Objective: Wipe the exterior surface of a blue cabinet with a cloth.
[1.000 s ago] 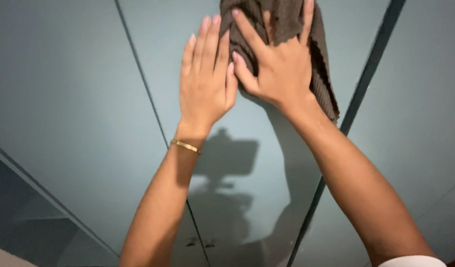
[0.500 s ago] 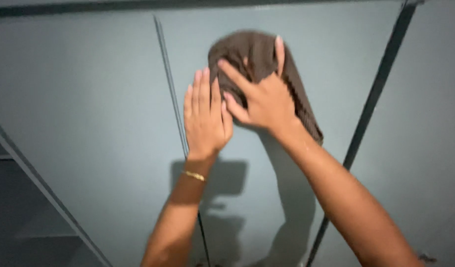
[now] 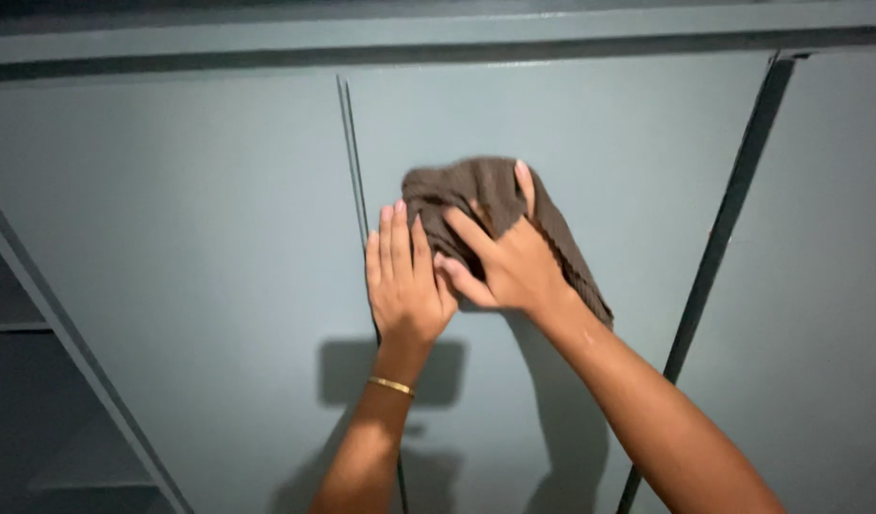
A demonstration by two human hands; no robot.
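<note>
The right hand presses a brown cloth flat against a grey-blue cupboard door, fingers spread toward twelve o'clock. At its nine o'clock the left hand lies open on the door beside a thin seam, a gold bracelet on its wrist.

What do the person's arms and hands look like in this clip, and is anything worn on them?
Both forearms are bare, with no sleeves or gloves in view. The left hand has a thin gold bracelet at the wrist. The right hand shows no ring, watch or band. Fingernails look short and unpainted, as far as the dim light lets one tell. No markings show on either arm.
</note>
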